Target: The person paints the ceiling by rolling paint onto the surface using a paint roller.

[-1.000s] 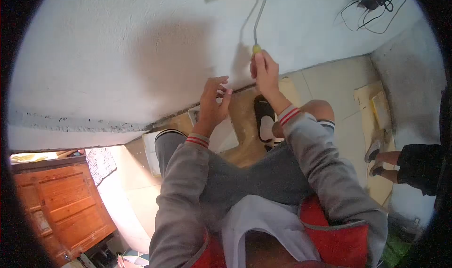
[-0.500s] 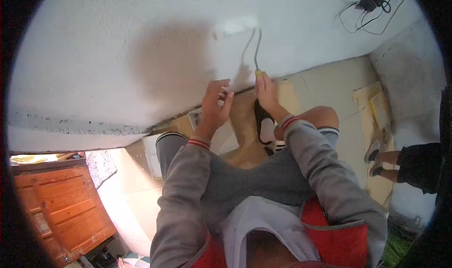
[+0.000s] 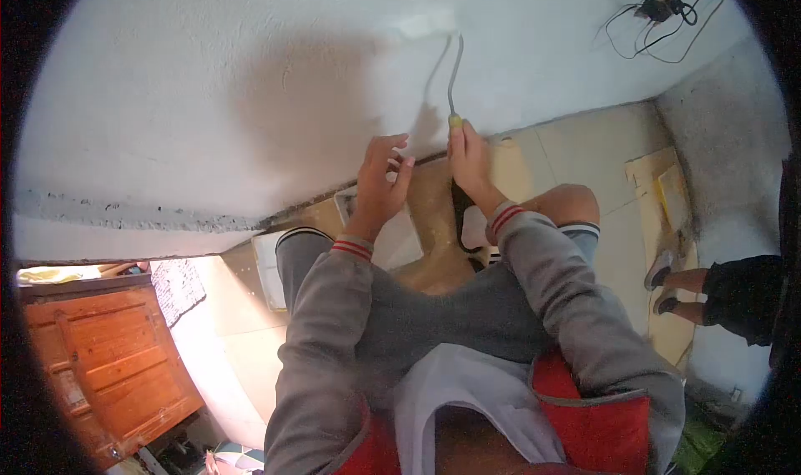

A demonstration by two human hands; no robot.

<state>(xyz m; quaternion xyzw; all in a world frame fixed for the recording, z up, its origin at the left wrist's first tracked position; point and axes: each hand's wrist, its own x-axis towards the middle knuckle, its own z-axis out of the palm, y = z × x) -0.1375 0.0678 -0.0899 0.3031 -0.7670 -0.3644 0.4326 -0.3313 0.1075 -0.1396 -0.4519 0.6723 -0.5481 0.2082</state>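
Note:
My right hand (image 3: pixel 471 156) is wrapped round the yellow handle of a paint roller (image 3: pixel 455 83). Its bent metal rod runs up to a white roller sleeve (image 3: pixel 427 25), which lies against the white wall (image 3: pixel 325 91) and looks blurred. Beside it, my left hand (image 3: pixel 385 173) hangs in the air near the foot of the wall, fingers loosely curled and apart, with nothing in it. Shadows of the hand and the roller fall on the wall. Below my hands, a pale tray-like thing (image 3: pixel 399 240) rests on brown floor covering, partly hidden by my left forearm.
Loose wires hang from a dark electrical box (image 3: pixel 659 6) on the wall at upper right. At the right, another person's legs (image 3: pixel 688 291) stand on cardboard (image 3: pixel 642 175). An orange wooden door (image 3: pixel 117 358) is at lower left. Light floor tiles (image 3: pixel 576 154) run along the wall.
The paint roller has moved slightly up the wall, with my right hand following upward. My left hand has risen a little and stays empty.

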